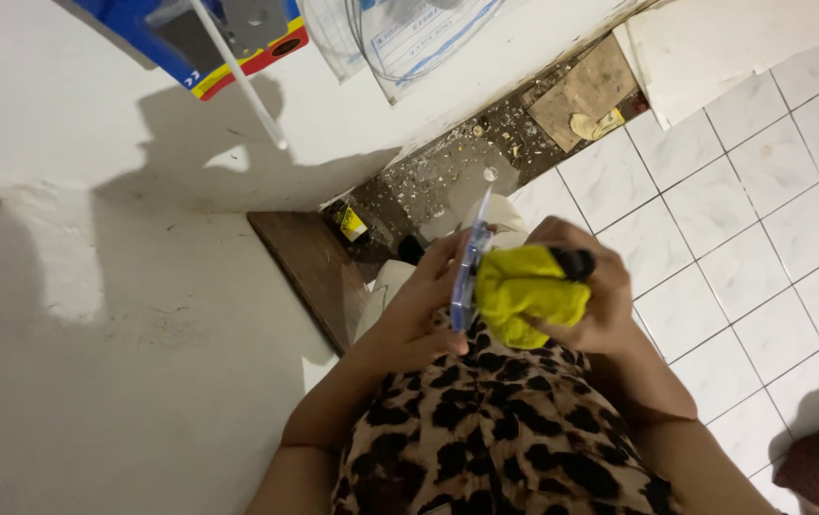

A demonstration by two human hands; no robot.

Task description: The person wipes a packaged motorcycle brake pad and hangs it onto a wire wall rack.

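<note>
A thin clear disc [470,272] with a blue rim is held on edge by the left hand [419,310], fingers closed around its rim. A yellow cloth [524,294] is pressed against the disc's right face, bunched in the closed right hand [591,296]. Below the disc lies leopard-print clothing [495,429]; above it, a rubble-strewn floor strip [448,176]; to its right, white tiles [743,210].

yellow cloth [529,296], leopard-print garment [495,429], white tiles [743,219]

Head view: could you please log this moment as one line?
left hand: holds clear blue-edged disc | right hand: presses yellow cloth on disc | below: white tiled floor
</note>
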